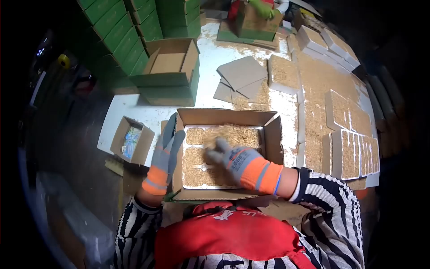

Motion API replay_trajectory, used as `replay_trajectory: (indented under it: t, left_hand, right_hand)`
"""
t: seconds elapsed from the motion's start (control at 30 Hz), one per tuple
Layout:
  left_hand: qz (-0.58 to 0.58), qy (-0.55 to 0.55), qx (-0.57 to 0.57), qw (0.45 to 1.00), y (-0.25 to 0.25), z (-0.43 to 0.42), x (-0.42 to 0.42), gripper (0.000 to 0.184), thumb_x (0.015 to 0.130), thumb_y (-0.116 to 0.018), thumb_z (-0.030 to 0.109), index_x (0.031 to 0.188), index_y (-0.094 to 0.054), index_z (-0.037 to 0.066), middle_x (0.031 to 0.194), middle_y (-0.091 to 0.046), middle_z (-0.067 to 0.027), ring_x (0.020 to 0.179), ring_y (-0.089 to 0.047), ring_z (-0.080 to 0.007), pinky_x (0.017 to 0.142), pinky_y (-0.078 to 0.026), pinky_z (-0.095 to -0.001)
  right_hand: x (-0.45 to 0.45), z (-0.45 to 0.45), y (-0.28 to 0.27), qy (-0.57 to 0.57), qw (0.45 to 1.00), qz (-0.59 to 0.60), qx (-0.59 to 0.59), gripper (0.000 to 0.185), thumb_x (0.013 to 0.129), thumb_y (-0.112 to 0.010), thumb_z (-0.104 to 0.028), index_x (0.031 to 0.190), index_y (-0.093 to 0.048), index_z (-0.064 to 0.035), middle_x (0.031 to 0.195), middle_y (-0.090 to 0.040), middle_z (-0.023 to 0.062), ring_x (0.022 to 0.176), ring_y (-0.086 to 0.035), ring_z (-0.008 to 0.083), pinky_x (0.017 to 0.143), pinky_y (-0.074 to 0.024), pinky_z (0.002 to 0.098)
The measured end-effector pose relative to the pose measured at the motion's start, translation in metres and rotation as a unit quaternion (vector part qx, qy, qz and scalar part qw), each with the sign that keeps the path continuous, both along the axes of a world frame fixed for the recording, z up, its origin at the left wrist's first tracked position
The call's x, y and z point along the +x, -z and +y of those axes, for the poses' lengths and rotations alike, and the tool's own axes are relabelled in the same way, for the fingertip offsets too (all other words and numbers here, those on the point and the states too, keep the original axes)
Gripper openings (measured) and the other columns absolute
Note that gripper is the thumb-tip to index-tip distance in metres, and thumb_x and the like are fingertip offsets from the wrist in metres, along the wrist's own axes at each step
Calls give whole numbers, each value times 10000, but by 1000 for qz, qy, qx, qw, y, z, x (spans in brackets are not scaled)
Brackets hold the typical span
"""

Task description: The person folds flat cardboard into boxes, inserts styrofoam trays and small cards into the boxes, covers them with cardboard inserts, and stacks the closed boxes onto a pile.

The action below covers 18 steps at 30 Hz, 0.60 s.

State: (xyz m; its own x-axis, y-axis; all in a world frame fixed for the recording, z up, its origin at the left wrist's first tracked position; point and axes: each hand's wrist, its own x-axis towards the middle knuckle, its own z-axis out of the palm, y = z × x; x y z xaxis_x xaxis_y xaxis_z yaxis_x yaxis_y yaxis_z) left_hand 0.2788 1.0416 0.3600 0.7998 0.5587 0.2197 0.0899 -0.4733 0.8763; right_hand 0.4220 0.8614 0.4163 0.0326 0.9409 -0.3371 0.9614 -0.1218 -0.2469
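Note:
An open cardboard box (233, 115) stands in front of me, flaps up. Inside it lies a white tray (209, 187) with compartments full of straw-coloured shavings (195, 177). My left hand (166, 150), in a grey and orange glove, rests along the box's left wall with fingers stretched out and thumb apart. My right hand (233, 158), gloved the same way, reaches over the right wall and touches the shavings in the middle of the tray. Its fingers are bent and smeared by motion, and loose shavings lie raised beside them. Whether it grips any is unclear.
Left of the box is a small carton (145, 143) with blue-green packets. Behind stand an open green box (172, 89) and stacked green boxes (101, 27). Cardboard sheets (242, 74) lie ahead. Shavings-filled trays (347, 154) line the right. A co-worker's green-gloved hand (262, 8) touches a far box.

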Motion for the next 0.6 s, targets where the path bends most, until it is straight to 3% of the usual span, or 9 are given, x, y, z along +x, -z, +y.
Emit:
replay_trajectory:
  t: [0.03, 0.07, 0.1, 0.23, 0.3, 0.37, 0.47, 0.57, 0.6]
  left_hand:
    - [2, 2, 1, 1000, 1, 0, -4, 433, 944, -432, 72, 1368, -396, -8, 1394, -425, -183, 1280, -420, -315, 1050, -345, -356]
    - [37, 56, 291, 954, -32, 5, -11, 436, 917, -443, 60, 1341, -415, -39, 1372, -437, -199, 1247, -450, -316, 1041, -363, -379]
    - [-22, 49, 211, 976, -27, 9, -10, 435, 896, -475, 82, 1304, -451, -65, 1340, -464, -198, 1207, -485, -288, 1014, -398, -374]
    - [14, -145, 68, 987, 16, 39, -44, 392, 962, -469, 203, 1265, -506, -44, 1271, -534, -132, 1141, -529, -211, 966, -437, -317]
    - [29, -206, 13, 978, 30, 53, -52, 372, 981, -449, 212, 1252, -520, -33, 1240, -559, -124, 1123, -542, -205, 957, -440, -306]
    - [31, -255, -64, 964, 39, 59, -67, 339, 989, -420, 181, 1231, -537, -27, 1212, -579, -134, 1112, -557, -225, 950, -441, -309]
    - [46, -308, -93, 946, 66, 80, -87, 296, 976, -479, 175, 1192, -584, 1, 1167, -605, -99, 1041, -567, -175, 880, -461, -286]
    - [89, -377, -53, 920, 76, 104, -111, 267, 942, -540, 150, 1152, -619, 5, 1085, -638, -59, 953, -564, -124, 826, -464, -262]
    - [72, -397, -69, 912, 91, 120, -126, 249, 928, -557, 131, 1132, -636, 11, 1054, -647, -40, 948, -558, -114, 822, -455, -253]
  right_hand:
    - [-2, -1, -5, -21, 995, 73, 64, 584, 774, -646, -116, 1326, -454, -112, 1257, -526, 204, 933, -634, 377, 780, -528, 419]
    - [18, -2, -24, -23, 973, 128, 190, 525, 773, -661, -109, 1275, -510, -105, 1233, -551, 175, 937, -641, 342, 783, -529, 396]
    - [46, -8, -46, -16, 933, 173, 315, 467, 771, -676, -101, 1224, -566, -98, 1209, -576, 147, 941, -649, 308, 787, -530, 374]
    - [191, -6, -12, 296, 830, 263, 394, 316, 812, -654, -56, 1126, -647, -94, 1123, -622, 87, 877, -647, 200, 752, -521, 270]
    - [272, 20, 63, 346, 850, 206, 340, 473, 795, -713, -197, 1236, -575, -92, 1231, -569, 130, 1063, -596, 254, 866, -497, 330]
    - [337, 56, 170, 283, 922, -51, 261, 822, 723, -755, -418, 1398, -394, -119, 1407, -407, 172, 1294, -400, 337, 1038, -365, 414]
    - [348, 106, 224, 286, 948, -86, 110, 1108, 619, -746, -595, 1478, -202, -152, 1506, -219, 194, 1392, -179, 398, 1124, -191, 479]
    - [331, 151, 273, 308, 934, -91, 158, 1108, 633, -705, -636, 1468, -210, -101, 1487, -232, 213, 1362, -219, 408, 1080, -216, 542]
    - [312, 152, 255, 284, 941, -145, 112, 1015, 682, -682, -593, 1445, -247, -85, 1461, -273, 215, 1326, -274, 405, 1055, -264, 526]
